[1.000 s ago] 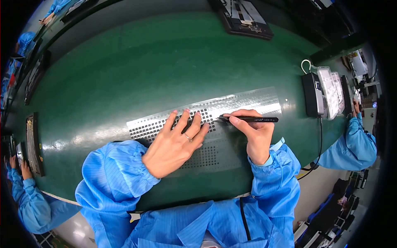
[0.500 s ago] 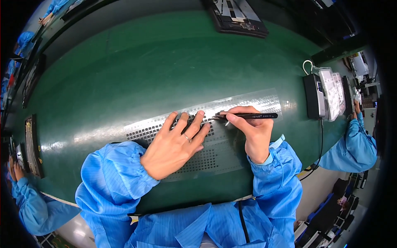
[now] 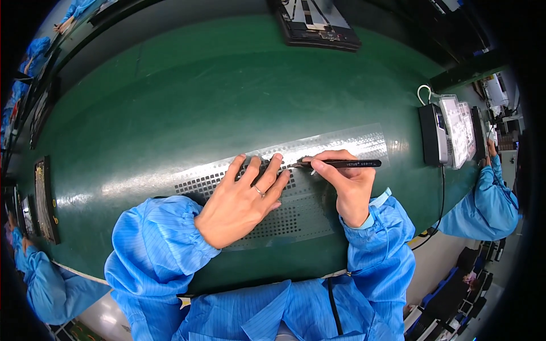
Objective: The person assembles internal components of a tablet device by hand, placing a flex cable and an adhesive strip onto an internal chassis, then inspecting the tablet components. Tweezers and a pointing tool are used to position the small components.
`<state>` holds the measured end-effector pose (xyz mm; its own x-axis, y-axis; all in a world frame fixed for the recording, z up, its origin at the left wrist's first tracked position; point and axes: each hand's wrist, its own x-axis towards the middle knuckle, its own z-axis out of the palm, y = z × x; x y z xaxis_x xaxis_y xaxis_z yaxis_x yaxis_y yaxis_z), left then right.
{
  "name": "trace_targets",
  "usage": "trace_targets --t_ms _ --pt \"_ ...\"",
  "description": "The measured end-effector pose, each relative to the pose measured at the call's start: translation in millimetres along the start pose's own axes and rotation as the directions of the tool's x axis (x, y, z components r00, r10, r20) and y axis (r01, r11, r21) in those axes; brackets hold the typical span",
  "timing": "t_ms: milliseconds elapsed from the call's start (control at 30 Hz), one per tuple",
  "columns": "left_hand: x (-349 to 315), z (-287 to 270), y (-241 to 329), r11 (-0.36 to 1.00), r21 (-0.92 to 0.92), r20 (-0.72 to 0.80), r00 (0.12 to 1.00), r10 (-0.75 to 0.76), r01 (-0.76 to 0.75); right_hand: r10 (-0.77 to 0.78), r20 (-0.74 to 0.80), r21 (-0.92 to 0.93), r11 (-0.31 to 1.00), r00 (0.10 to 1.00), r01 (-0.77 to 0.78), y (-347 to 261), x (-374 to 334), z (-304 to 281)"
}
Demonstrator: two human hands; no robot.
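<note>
My left hand (image 3: 242, 202) lies with spread fingers on a clear plastic sheet (image 3: 358, 136), pressing it to the table. Rows of small dark square pads (image 3: 196, 184) run along this sheet, partly hidden under my fingers. My right hand (image 3: 350, 184) pinches black tweezers (image 3: 352, 163), whose tips touch the sheet by the pads, just right of my left fingertips. A second clear sheet (image 3: 310, 219) with rows of dark dots (image 3: 278, 221) lies on the near side, partly beneath my left hand. Whether the tweezer tips grip a pad is too small to tell.
The green table mat (image 3: 199, 96) stretches around the sheets. At the right stands a black box (image 3: 433, 133) with clear trays (image 3: 458, 131) and a cable. A dark tray (image 3: 45, 199) is at the left edge, a black device (image 3: 318, 25) at the far side. Co-workers' blue sleeves (image 3: 478, 207) show at both sides.
The tweezers and my right hand have shifted slightly left and down, bringing the tips closer to my left fingers. My left hand keeps its place on the sheet.
</note>
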<state>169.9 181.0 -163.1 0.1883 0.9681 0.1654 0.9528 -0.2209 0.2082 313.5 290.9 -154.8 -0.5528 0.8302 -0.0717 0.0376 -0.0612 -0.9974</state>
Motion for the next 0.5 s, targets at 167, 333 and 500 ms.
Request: trace_targets --t_ms 167,333,500 --pt "0.1 -0.7 0.3 1.000 0.004 -0.004 1.000 -0.002 0.002 0.009 -0.016 0.030 1.000 1.000 -0.008 0.2 -0.1 1.2" --pt "-0.1 -0.4 0.1 1.000 0.012 0.006 1.000 -0.001 0.001 0.033 -0.031 0.041 0.999 0.999 -0.032 0.4 1.2 1.1" --pt "0.6 -1.0 0.3 1.000 0.006 0.004 1.000 0.007 -0.008 0.085 -0.060 0.119 0.990 0.995 -0.078 -2.1 4.5 -4.3"
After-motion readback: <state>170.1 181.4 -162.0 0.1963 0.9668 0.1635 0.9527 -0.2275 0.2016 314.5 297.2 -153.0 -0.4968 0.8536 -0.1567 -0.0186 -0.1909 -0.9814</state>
